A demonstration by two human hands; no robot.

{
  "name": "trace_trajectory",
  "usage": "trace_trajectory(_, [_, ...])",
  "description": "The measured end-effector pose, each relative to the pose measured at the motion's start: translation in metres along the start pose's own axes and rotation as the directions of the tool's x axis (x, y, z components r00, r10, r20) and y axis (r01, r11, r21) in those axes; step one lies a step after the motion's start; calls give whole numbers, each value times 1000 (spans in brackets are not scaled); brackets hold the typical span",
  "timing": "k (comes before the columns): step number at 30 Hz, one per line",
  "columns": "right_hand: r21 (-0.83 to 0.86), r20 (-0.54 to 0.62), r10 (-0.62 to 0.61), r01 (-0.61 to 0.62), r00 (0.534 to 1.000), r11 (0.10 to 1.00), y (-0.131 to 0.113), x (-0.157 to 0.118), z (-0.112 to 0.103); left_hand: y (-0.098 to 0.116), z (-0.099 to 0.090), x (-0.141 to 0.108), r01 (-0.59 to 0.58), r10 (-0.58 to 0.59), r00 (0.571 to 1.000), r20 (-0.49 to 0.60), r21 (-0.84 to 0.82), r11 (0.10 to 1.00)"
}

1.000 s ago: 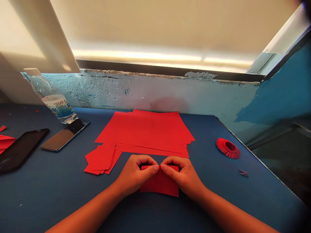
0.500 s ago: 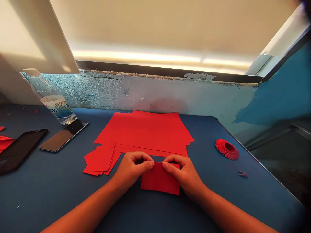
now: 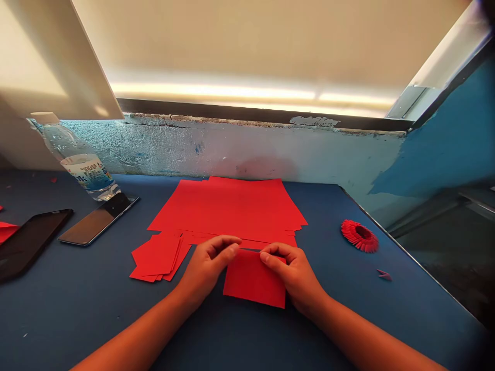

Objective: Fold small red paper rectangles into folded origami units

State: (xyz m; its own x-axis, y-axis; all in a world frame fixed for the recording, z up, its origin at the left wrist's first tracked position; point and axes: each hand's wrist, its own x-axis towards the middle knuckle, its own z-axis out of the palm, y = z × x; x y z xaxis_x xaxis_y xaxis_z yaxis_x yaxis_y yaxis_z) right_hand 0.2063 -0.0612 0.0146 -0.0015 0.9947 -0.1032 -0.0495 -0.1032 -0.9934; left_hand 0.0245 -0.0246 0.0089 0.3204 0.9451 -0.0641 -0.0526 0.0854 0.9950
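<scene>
A small rectangular piece of red paper (image 3: pixel 253 281) is held up just above the blue tabletop in front of me. My right hand (image 3: pixel 297 273) pinches its upper right part between thumb and fingers. Beside the paper's upper left corner is my left hand (image 3: pixel 211 265), its thumb and forefinger slightly apart with nothing visible between them. Left of that hand lies a loose pile of small red paper pieces (image 3: pixel 157 255). Large red sheets (image 3: pixel 232 206) are stacked beyond both hands.
A ring of folded red paper (image 3: pixel 359 236) and a small folded piece (image 3: pixel 384 275) lie at the right, near the table edge. On the left are a water bottle (image 3: pixel 87 172), a phone (image 3: pixel 96 221) and another dark phone (image 3: pixel 34 242). A wall (image 3: pixel 216 149) borders the table's back.
My left thumb and forefinger have come off the paper's top edge and parted, moving slightly up and left. My right hand keeps its pinch, and the paper tilts a little differently.
</scene>
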Motion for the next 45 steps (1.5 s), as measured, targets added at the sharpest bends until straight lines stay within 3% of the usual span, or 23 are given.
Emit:
trace_trajectory(3, [-66, 38, -31, 34, 999, 997, 0, 1, 0, 2, 3, -3, 1, -19, 992, 122, 153, 988])
trace_trajectory(8, [-30, 32, 0, 1, 999, 1000, 2, 2, 0, 2, 3, -4, 32, -33, 999, -2, 235, 972])
trace_trajectory(12, [15, -15, 3, -2, 1000, 1000, 6, 5, -1, 1, 0, -3, 57, -42, 995, -86, 185, 981])
trace_trajectory(16, [110, -67, -50, 57, 997, 992, 15, 10, -6, -1, -3, -1, 45, -46, 982, -183, -9, 999])
trace_trajectory(19, [179, -103, -65, 82, 993, 980, 19, 12, -7, -1, -4, 0, 55, -73, 986, -152, -118, 992])
trace_trajectory(22, [210, -66, -90, 102, 994, 972, 18, 11, -6, 0, -3, 0, 61, -64, 996, -66, -42, 997])
trace_trajectory(27, [-91, 134, -121, 133, 984, 987, 7, 5, -4, 2, -1, -2, 50, -64, 993, 94, 140, 989])
trace_trajectory(30, [-230, 159, -143, 178, 977, 957, 4, 4, -4, 2, -1, -2, 42, -66, 991, 112, 204, 978])
trace_trajectory(35, [-299, 165, -128, 173, 978, 938, 5, 5, -2, 1, 1, -2, 21, -51, 992, 117, 238, 971])
trace_trajectory(41, [-356, 165, -36, 94, 986, 930, 3, 3, -1, 6, 1, -1, -12, -55, 986, 155, 399, 917])
trace_trajectory(45, [-400, 180, -26, 97, 983, 911, 3, 2, 0, 10, 2, -1, -33, -52, 977, 207, 389, 920])
